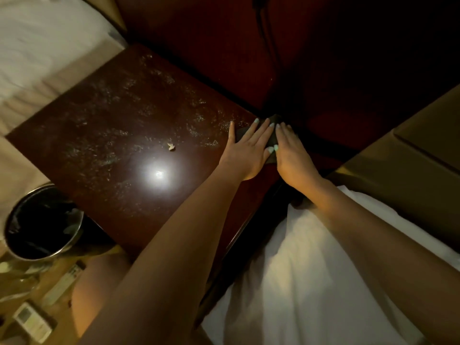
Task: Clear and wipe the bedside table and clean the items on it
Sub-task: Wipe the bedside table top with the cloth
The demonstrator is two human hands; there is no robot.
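Note:
The dark wooden bedside table (119, 125) fills the middle of the view, its top streaked with wet smears and a bright light reflection. A small pale scrap (171, 146) lies near its centre. At the table's right corner a dark cloth (272, 138) lies flat. My left hand (246, 150) presses on the cloth with straight fingers. My right hand (293, 155) lies flat on the cloth right beside it, fingers straight too. Most of the cloth is hidden under both hands.
A round metal bin (42, 225) with a black liner stands at the table's lower left. Remote controls (32, 319) lie on the floor at bottom left. White bedding (311, 270) lies at lower right, another bed (37, 46) at upper left. A dark red wall panel (224, 33) backs the table.

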